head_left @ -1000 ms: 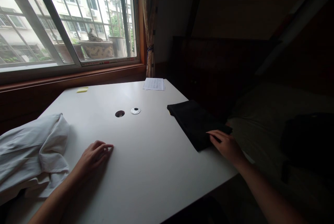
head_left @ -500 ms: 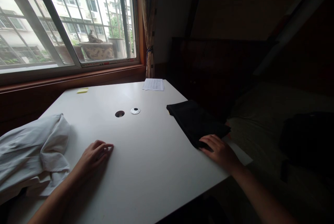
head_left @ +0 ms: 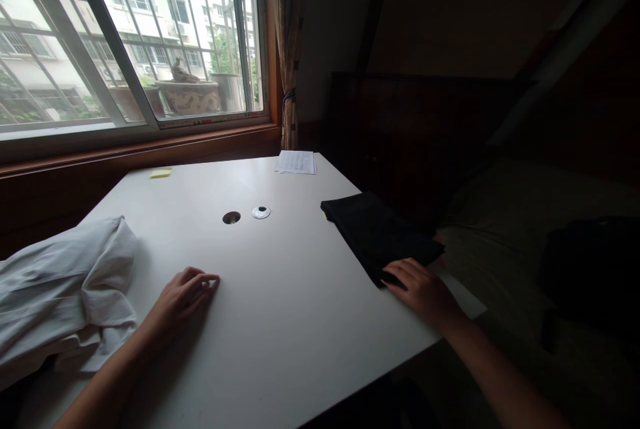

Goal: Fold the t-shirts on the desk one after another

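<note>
Counts: one folded black cloth (head_left: 367, 229), right of frame centre; one rumpled light-grey cloth (head_left: 65, 289), left edge; one flat white table (head_left: 280, 322) beneath; one round dark hole (head_left: 231, 218), one round white cap (head_left: 261, 213), mid-frame. Two bare hands. Right hand (head_left: 417, 287), lower right: palm down, fingers on black cloth's near corner; can't say if pinching. Left hand (head_left: 186, 295), lower left: on table, fingers slack, loosely bent.

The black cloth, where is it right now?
In the head view, the black cloth lies on the right side of the white table, the right hand on its near end.
</note>
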Demonstrator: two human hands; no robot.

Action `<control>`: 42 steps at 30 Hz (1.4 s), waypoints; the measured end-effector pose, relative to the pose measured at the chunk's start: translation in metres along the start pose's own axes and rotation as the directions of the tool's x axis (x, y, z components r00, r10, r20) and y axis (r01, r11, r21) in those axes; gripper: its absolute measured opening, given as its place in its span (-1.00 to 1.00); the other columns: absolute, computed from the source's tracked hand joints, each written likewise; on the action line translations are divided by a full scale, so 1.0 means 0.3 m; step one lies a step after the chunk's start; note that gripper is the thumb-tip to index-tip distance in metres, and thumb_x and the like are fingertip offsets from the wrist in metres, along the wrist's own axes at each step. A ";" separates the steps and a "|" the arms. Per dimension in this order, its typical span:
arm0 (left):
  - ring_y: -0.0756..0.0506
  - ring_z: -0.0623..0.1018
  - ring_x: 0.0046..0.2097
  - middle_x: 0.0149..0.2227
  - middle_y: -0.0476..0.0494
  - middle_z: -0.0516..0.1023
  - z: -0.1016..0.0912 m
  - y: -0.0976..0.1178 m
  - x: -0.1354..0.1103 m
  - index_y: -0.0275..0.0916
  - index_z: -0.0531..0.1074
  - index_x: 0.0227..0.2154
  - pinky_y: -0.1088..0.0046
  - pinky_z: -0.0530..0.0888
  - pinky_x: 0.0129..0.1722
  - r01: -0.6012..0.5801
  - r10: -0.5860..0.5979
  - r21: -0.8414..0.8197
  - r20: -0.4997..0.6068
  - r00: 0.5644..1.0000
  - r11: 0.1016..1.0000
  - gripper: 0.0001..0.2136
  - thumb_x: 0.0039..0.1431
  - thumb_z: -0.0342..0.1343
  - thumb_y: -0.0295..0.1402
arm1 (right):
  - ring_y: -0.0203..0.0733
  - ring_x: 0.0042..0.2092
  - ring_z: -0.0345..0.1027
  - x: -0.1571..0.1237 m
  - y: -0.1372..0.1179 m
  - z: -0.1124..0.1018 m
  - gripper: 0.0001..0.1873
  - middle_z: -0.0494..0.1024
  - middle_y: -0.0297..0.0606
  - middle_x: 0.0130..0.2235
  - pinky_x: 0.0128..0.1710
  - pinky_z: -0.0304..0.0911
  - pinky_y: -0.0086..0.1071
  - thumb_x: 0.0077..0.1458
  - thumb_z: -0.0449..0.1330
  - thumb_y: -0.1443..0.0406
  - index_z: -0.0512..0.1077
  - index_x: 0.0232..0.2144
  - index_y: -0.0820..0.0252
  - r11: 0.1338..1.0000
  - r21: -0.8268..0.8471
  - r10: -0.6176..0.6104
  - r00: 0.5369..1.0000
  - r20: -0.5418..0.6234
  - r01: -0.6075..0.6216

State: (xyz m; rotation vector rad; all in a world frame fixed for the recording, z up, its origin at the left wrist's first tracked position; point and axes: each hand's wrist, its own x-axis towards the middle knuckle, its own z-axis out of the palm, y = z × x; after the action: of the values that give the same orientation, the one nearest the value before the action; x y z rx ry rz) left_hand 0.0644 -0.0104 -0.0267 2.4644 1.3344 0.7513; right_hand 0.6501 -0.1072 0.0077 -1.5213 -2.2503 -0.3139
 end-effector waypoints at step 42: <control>-0.14 0.56 -0.13 -0.10 -0.15 0.49 0.002 -0.004 -0.002 -0.02 0.54 0.03 0.38 0.54 -0.17 -0.006 0.005 0.015 0.009 1.000 1.000 -0.72 0.36 0.06 -0.20 | 0.00 0.50 -0.35 0.584 0.083 0.267 -0.17 -0.17 -0.20 0.50 0.45 -0.31 0.01 0.36 -0.30 -0.15 -0.11 0.48 0.17 0.943 0.138 0.210 0.863 0.460 -0.302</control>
State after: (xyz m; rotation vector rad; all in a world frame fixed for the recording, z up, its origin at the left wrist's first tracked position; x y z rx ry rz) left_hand 0.0637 -0.0103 -0.0280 2.4812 1.3356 0.7332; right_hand 0.6000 0.0806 0.0138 -1.8945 -2.2618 0.3729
